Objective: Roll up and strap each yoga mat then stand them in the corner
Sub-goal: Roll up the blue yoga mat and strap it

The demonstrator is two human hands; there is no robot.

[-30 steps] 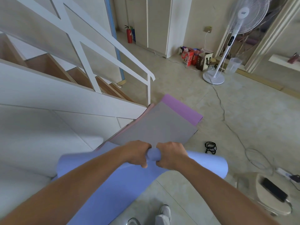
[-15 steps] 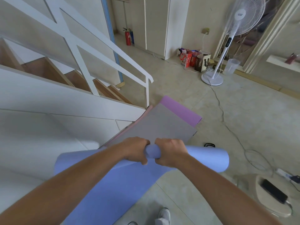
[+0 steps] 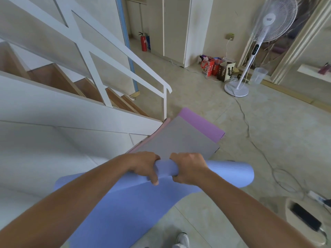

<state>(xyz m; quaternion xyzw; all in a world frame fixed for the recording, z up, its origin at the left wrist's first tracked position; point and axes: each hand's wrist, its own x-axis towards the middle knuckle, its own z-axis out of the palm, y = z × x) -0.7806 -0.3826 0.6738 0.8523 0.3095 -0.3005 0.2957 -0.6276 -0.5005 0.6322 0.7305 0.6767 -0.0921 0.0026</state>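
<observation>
Head view, lower centre: I log one blue mat point(image 3: 134, 212), partly rolled, loose end trailing to the frame's bottom edge. Left grip point(image 3: 143, 165) and right grip point(image 3: 188, 167) sit side by side, fingers curled round the roll. Grey mat point(image 3: 179, 138) lies flat over purple mat point(image 3: 202, 122) on the floor point(image 3: 268, 140), centre frame.

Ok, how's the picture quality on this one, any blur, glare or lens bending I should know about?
Head view: wide-angle distortion tilts the door frame and bows the stair railing toward the edges; the fan head looks smeared; the light is soft and even, with no hard glare; the left hand, right hand and blue mat are sharp.
</observation>
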